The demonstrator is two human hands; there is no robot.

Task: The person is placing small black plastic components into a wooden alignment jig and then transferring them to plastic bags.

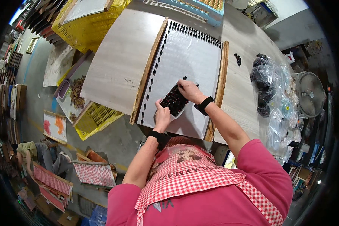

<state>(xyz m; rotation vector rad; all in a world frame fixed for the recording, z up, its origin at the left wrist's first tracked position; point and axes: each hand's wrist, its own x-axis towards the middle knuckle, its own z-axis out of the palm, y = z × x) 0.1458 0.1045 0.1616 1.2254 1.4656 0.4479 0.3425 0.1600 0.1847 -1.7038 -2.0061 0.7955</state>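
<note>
Your left hand (162, 117) grips the container (179, 113) of dark pieces (173, 101) above the near half of the wood-sided board (188, 56); your right hand (191, 91) bends over the container's far corner, whether pinching a piece I can't tell. Plastic bags (272, 88) crowd the bench's (242, 90) right edge, beyond a small dark heap (237, 59).

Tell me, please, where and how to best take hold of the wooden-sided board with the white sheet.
Probably left hand on the left wooden bar, right hand on the right wooden bar, coming from the outer sides near mid-length. These bars run along both long sides like rails. Dark pieces line the far edge and left side of the white sheet, so its surface is better avoided.
</note>
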